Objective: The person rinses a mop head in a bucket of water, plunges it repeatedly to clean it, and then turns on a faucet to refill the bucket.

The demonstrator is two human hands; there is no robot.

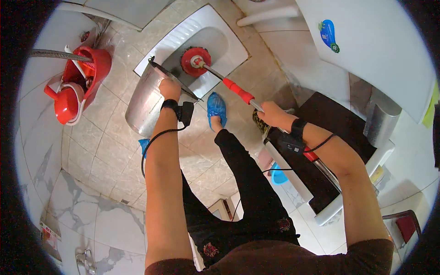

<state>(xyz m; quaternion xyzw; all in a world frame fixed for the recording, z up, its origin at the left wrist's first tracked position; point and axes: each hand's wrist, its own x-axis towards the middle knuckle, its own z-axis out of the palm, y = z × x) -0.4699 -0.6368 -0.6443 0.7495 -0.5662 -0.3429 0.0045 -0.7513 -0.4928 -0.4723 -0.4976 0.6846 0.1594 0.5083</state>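
Note:
My left hand (169,89) is closed on a silver metal bucket (140,103) near its mouth; the fingertips are hidden. The bucket is tipped on its side, its dark-edged mouth turned toward the white squat toilet (233,55). In my right hand (274,114) is the shaft of a long mop (238,90), a metal pole with red grips that runs back under my right forearm. Its round red mop head (195,61) is down in the toilet's basin.
At the left wall stands a red tub (100,64) with a red dipper (66,109) by it. A dark-topped bench (316,133) is to my right, a light blue basin (278,174) beside it. One foot in a blue shoe cover (216,107) is near the toilet's edge.

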